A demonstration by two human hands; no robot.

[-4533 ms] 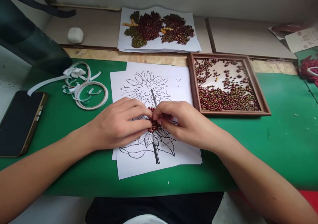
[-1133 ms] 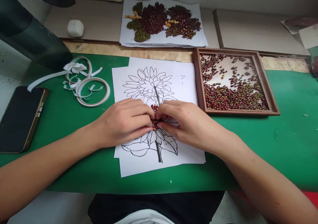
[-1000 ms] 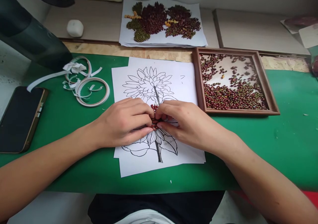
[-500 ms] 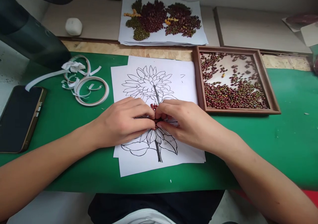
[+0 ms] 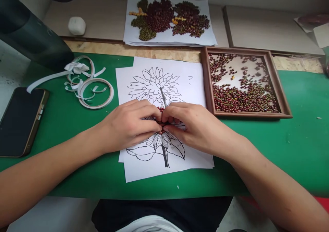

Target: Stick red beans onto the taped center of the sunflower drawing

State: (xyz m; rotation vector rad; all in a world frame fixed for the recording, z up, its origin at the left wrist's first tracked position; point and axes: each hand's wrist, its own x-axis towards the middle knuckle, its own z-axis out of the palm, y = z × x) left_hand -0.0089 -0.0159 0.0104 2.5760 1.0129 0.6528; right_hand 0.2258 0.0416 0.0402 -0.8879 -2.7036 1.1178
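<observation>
Two sheets of paper overlap on the green tabletop, the upper one printed with line-drawn flowers. Red beans cluster at the centre of the lower flower, partly covered by my fingers. My left hand rests on the drawing with fingers bent and tips pressed together at the beans. Opposite it, my right hand has its thumb and forefinger pinched at the same cluster. The fingertips of both hands almost meet. Whatever lies between them is too small and hidden to make out.
A wooden frame tray of mixed beans stands at right. Behind lies a finished-looking bean picture on paper. Rolls of white tape, a phone, a dark bottle and a white case are at left.
The whole view has shifted slightly. Both hands stay at the bean cluster, with only tiny finger movement.
</observation>
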